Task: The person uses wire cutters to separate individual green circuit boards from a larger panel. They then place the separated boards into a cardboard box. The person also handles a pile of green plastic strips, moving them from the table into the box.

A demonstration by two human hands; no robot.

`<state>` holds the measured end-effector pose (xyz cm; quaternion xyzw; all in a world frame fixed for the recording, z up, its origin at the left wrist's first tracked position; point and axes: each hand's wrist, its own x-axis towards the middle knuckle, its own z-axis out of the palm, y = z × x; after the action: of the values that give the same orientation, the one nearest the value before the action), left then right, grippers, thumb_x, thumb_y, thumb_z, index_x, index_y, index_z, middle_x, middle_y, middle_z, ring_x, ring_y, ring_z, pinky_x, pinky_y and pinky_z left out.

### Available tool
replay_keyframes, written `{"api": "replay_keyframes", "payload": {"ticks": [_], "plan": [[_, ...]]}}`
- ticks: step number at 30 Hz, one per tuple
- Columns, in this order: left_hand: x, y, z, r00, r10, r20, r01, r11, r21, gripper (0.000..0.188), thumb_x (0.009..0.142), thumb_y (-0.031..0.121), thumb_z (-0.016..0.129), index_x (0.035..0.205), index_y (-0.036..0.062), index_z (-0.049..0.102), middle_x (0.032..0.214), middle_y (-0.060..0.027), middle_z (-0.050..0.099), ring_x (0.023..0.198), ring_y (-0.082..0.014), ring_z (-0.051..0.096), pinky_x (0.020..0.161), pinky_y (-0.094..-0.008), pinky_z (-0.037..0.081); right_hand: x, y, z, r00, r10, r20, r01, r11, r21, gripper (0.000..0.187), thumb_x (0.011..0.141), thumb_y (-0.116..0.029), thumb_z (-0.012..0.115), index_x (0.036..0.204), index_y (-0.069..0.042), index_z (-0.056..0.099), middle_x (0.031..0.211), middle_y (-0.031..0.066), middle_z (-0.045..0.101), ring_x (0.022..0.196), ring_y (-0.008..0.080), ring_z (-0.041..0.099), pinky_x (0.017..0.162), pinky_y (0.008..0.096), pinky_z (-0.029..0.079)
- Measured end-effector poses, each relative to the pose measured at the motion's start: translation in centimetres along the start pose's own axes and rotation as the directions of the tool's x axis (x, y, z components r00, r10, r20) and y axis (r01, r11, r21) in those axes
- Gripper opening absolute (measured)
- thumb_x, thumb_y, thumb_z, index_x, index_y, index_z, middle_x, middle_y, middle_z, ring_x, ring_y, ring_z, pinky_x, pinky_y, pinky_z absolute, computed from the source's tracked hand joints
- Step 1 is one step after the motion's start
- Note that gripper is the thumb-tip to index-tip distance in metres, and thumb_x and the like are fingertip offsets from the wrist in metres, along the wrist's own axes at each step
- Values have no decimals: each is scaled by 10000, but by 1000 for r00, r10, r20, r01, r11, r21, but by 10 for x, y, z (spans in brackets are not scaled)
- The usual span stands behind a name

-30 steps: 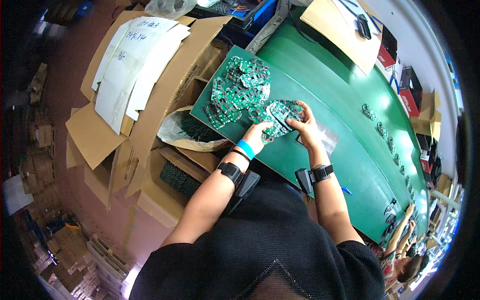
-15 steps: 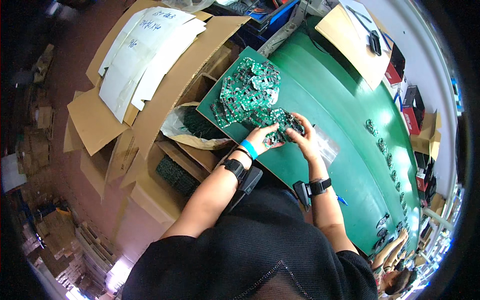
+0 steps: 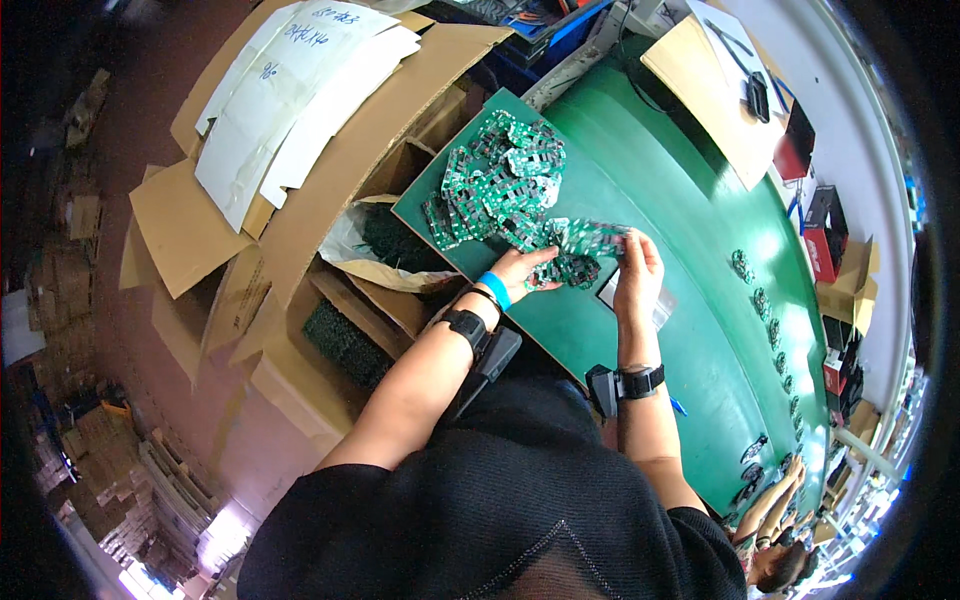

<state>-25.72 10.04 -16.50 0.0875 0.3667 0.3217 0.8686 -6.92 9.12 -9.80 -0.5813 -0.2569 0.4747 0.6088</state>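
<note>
At the left, a cardboard carton (image 3: 285, 230) stands with its flaps spread, and white sheets (image 3: 300, 90) lie over its far part. Nearer, densely packed dark-green pieces (image 3: 345, 345) fill a compartment of cardboard; just beyond them, a whitish bag (image 3: 340, 240) holds more, too dark to tell apart.

To the right, on the left end of the green work surface (image 3: 590, 345), lies a heap of circuit boards (image 3: 500, 185), overlapping at all angles. Raised parts crowd their faces, so they would probably snag on one another; lifting one free by its rim seems safer than dragging it.

At the heap's near right edge, the left hand (image 3: 522, 275) is closed on a few boards (image 3: 572, 270), thumb on top; whether these also rest on the surface I cannot tell. Just right of it, the right hand (image 3: 638, 268) pinches the right end of a single board (image 3: 598, 238), blurred in the picture. Such a board should be light and stiff, its soldered parts more fragile than the plate itself, so a fingertip hold on the bare edge suits it, without squeezing the components.

A clear plastic bag (image 3: 660, 308) lies beside the right hand. Farther right, small board clusters (image 3: 760, 302) form a spaced row.
</note>
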Motion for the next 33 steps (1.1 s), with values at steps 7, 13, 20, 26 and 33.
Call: {"api": "replay_keyframes", "payload": {"ticks": [7,13,20,26,33], "plan": [[8,-6,5,996,21,92,-28,996,84,268,948,143,506,1214,141,543,1166,-39,617,1029,-198,617,806,-461,553,4,14,2,981,191,-13,-186,931,-315,227,895,-225,629,997,-24,611,839,12,605,743,76,510,665,223,412],[2,7,17,994,19,111,-42,977,211,381,846,29,632,1204,134,556,1106,-21,628,975,-175,624,755,-379,565,5,26,3,983,184,21,-173,956,-237,325,846,-200,698,1077,-47,527,830,24,584,726,86,536,618,236,446],[0,18,31,995,56,84,-74,971,228,344,835,121,695,1160,165,591,1051,23,637,933,-139,623,735,-371,562,1,16,7,974,79,213,32,880,-473,309,827,-194,721,1029,-54,534,829,-7,572,742,72,507,640,235,422],[-2,19,19,996,-18,89,6,992,130,305,841,169,695,1133,159,608,1045,13,651,915,-153,639,703,-378,570,-8,-11,11,938,142,315,22,885,-465,360,924,-219,593,1230,-57,491,1054,76,598,923,133,540,809,278,449],[-66,44,30,982,-22,189,30,999,-38,388,808,155,716,1173,112,589,1067,-43,665,885,-187,665,645,-389,592,-20,-76,15,937,156,314,-18,916,-400,430,997,-347,413,1339,-86,423,1235,134,553,1102,220,542,874,363,468]]}}
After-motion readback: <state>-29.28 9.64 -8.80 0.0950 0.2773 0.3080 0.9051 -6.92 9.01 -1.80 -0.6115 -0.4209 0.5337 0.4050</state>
